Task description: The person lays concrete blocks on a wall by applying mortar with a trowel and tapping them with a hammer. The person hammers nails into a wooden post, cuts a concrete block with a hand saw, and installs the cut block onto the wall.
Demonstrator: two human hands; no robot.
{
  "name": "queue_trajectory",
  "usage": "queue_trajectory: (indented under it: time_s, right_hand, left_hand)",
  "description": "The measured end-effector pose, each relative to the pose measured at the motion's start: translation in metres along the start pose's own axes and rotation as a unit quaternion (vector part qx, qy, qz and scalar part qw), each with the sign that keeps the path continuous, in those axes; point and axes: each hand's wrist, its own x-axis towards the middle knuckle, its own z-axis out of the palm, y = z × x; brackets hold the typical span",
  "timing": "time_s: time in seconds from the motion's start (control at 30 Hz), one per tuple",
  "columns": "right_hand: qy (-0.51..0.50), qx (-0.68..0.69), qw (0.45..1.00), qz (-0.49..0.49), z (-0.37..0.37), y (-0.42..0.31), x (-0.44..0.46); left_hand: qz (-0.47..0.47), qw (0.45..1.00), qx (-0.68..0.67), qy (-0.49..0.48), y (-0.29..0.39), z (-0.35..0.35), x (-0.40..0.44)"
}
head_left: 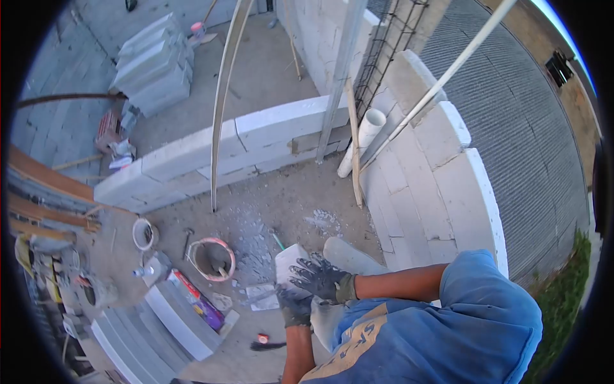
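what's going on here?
One person in dark gloves has both hands on a pale block: right hand on top with its fingers spread over it, left hand at the near end. Half-built block wall ahead, pale chips scattered on the floor. A red-rimmed bucket and a group of long blocks sit off to the left. Can't tell whether the block is being lifted or just steadied.

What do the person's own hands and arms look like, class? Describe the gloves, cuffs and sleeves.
The right hand and left hand both wear dark gloves, smudged with pale grey. The right glove has an olive-grey cuff. The right sleeve is blue and short, leaving the forearm uncovered. The left forearm is uncovered too; its sleeve is not visible.
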Motion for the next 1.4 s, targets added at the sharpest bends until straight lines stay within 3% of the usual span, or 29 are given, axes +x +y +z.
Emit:
queue_trajectory:
  time_s: [0.1,0.13,0.2,0.27,0.3,0.33,0.37,0.4,0.47,0.53,0.6,0.67,0.73,0.87,0.93,0.97,1.03,1.07,1.17,1.27,1.4]
  right_hand:
    - [-0.008,-0.095,0.989,0.112,-0.047,0.023,-0.005]
    - [0.022,-0.123,0.982,0.140,-0.063,0.044,-0.007]
    - [0.074,-0.178,0.961,0.200,-0.106,0.096,-0.007]
    - [0.112,-0.120,0.958,0.236,-0.159,0.162,-0.005]
    - [0.108,-0.262,0.938,0.200,-0.196,0.190,-0.007]
    - [0.029,-0.204,0.955,0.215,-0.231,0.222,-0.003]
    - [0.180,-0.153,0.927,0.292,-0.242,0.261,-0.012]
    - [0.156,-0.145,0.911,0.353,-0.272,0.292,-0.017]
    - [0.152,-0.124,0.879,0.435,-0.321,0.349,-0.032]
    - [0.227,-0.132,0.842,0.471,-0.355,0.391,-0.030]
    - [0.201,-0.166,0.820,0.510,-0.373,0.445,-0.014]
    - [0.165,-0.192,0.797,0.548,-0.372,0.499,0.004]
    - [0.111,-0.076,0.782,0.608,-0.361,0.560,0.021]
    - [0.094,-0.062,0.797,0.593,-0.297,0.652,0.045]
    - [0.100,-0.109,0.803,0.577,-0.264,0.685,0.052]
    - [0.098,-0.112,0.811,0.566,-0.258,0.692,0.057]
    - [0.046,-0.093,0.783,0.613,-0.249,0.703,0.065]
    - [0.042,-0.094,0.789,0.606,-0.242,0.714,0.066]
    - [0.064,-0.066,0.807,0.583,-0.200,0.761,0.048]
    - [0.031,-0.062,0.778,0.624,-0.188,0.775,0.045]
    - [-0.007,-0.061,0.766,0.640,-0.191,0.769,0.045]
  left_hand:
    - [0.081,0.958,0.268,-0.051,-0.011,0.187,0.033]
    - [-0.020,0.999,0.034,-0.030,-0.009,0.236,0.049]
    - [-0.070,0.996,0.058,0.008,-0.016,0.273,0.110]
    - [-0.031,0.992,0.119,-0.025,-0.027,0.321,0.163]
    - [-0.031,0.992,0.119,-0.022,-0.030,0.370,0.179]
    - [-0.060,0.957,0.281,0.044,-0.026,0.439,0.184]
    - [-0.065,0.927,0.363,0.067,-0.025,0.471,0.211]
    - [-0.074,0.890,0.441,0.090,-0.024,0.503,0.237]
    - [-0.004,0.927,0.351,-0.132,-0.026,0.499,0.274]
    - [0.007,0.908,0.392,-0.149,-0.002,0.527,0.284]
    - [-0.012,0.918,0.375,-0.129,0.026,0.514,0.300]
    - [-0.002,0.950,0.313,-0.011,0.058,0.454,0.323]
    - [0.038,0.953,0.283,0.102,0.088,0.389,0.327]
    - [0.079,0.942,0.187,0.266,0.119,0.269,0.284]
    - [0.105,0.939,0.179,0.273,0.123,0.179,0.251]
    - [0.107,0.933,0.258,0.227,0.122,0.148,0.222]
    - [0.117,0.920,0.214,0.308,0.105,0.129,0.191]
    - [0.119,0.892,0.086,0.428,0.097,0.130,0.178]
    - [0.162,0.872,0.008,0.462,0.050,0.071,0.144]
    - [0.106,0.860,-0.075,0.493,0.004,0.081,0.126]
    - [0.074,0.858,-0.049,0.506,-0.026,0.088,0.122]
